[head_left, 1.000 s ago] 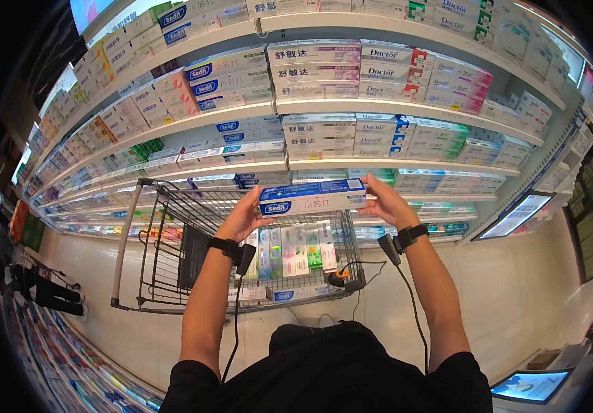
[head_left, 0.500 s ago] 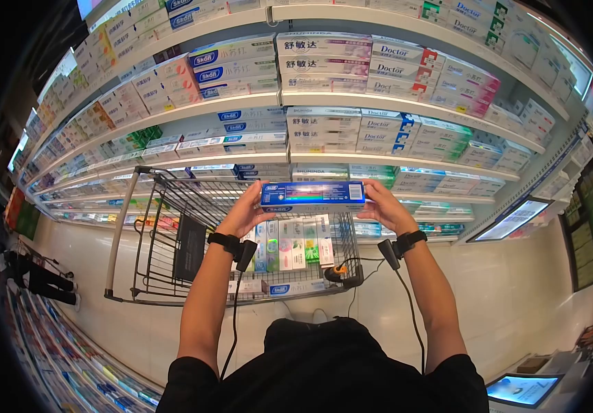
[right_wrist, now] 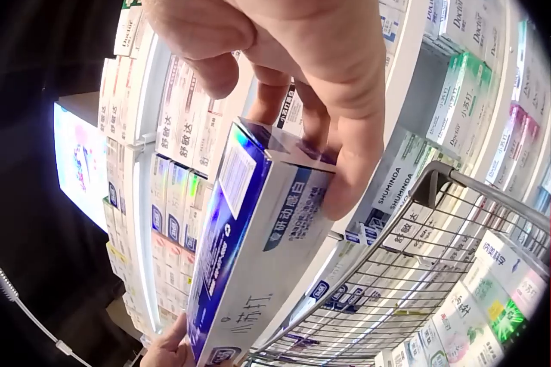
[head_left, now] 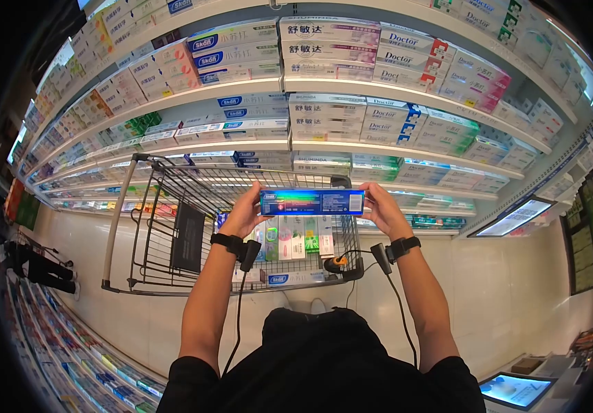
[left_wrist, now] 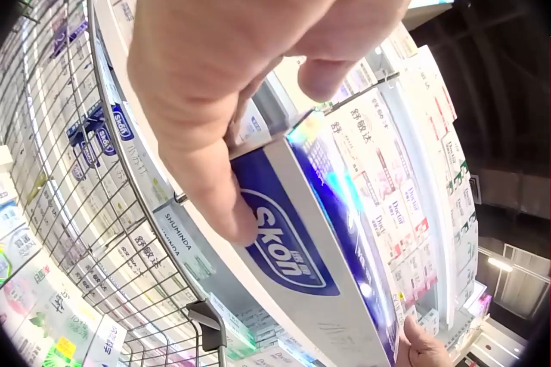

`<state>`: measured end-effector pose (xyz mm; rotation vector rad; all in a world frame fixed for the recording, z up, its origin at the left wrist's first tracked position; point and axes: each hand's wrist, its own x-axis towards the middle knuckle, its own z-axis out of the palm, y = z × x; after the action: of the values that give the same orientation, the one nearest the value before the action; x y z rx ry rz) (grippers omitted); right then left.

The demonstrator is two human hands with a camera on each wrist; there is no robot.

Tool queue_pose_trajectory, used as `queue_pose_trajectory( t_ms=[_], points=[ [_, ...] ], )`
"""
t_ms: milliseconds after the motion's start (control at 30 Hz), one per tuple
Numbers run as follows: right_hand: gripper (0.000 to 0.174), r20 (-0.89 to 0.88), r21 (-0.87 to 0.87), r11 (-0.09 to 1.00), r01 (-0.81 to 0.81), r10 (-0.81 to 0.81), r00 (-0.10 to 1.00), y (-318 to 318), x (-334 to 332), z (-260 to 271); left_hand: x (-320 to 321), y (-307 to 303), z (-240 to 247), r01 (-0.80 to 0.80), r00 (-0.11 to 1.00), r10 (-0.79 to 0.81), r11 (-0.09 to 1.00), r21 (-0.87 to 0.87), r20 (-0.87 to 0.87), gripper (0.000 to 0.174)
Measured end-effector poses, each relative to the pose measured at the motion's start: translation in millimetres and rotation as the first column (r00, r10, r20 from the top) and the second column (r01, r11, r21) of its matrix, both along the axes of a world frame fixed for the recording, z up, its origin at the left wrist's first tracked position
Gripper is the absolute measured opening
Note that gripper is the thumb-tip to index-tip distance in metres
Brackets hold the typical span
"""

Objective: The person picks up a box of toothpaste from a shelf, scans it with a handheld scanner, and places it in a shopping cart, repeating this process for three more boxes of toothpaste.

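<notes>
Hands (head_left: 243,212) (head_left: 384,210) gripping box (head_left: 312,202), white side (right_wrist: 267,272) wrist-view only

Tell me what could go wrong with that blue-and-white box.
The left hand and right hand hold the box only by its ends, so it might slip if either loosens. It appears over the cart, so a drop could dent it or the cartons inside. Glare across the box may get its print misread.

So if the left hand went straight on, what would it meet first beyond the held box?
Probably the shelf; the left hand points that way past the box. The cart lies near that line but looks lower. Depth is unclear.
</notes>
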<state>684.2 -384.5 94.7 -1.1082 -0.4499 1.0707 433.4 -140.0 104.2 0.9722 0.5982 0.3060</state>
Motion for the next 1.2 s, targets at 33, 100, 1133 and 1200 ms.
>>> queue_pose_trajectory(
  t_ms=[33, 100, 1133, 1200],
  points=[
    [0.030, -0.011, -0.002, 1.000, 0.013, -0.013, 1.000, 0.5, -1.5, -2.0, 0.4, 0.1, -3.8, -0.017, 1.000, 0.017, 0.999, -0.034, -0.014, 0.041],
    [0.027, 0.038, 0.011, 1.000, 0.027, -0.027, 0.999, 4.0, -3.3, -13.4, 2.7, -3.0, -11.8, -0.080, 0.996, 0.079, 0.996, -0.044, -0.029, 0.041],
    [0.035, 0.030, 0.153, 0.963, 0.222, -0.229, 0.973, 25.3, -4.2, -22.4, 12.6, -24.0, -13.4, -0.149, 0.959, 0.122, 0.985, 0.089, 0.254, 0.031],
    [0.038, -0.031, 0.119, 0.976, 0.181, -0.179, 0.983, 24.7, -4.1, -25.7, 11.0, -22.2, -13.8, -0.156, 0.959, 0.119, 0.979, 0.129, 0.258, 0.032]
  ],
)
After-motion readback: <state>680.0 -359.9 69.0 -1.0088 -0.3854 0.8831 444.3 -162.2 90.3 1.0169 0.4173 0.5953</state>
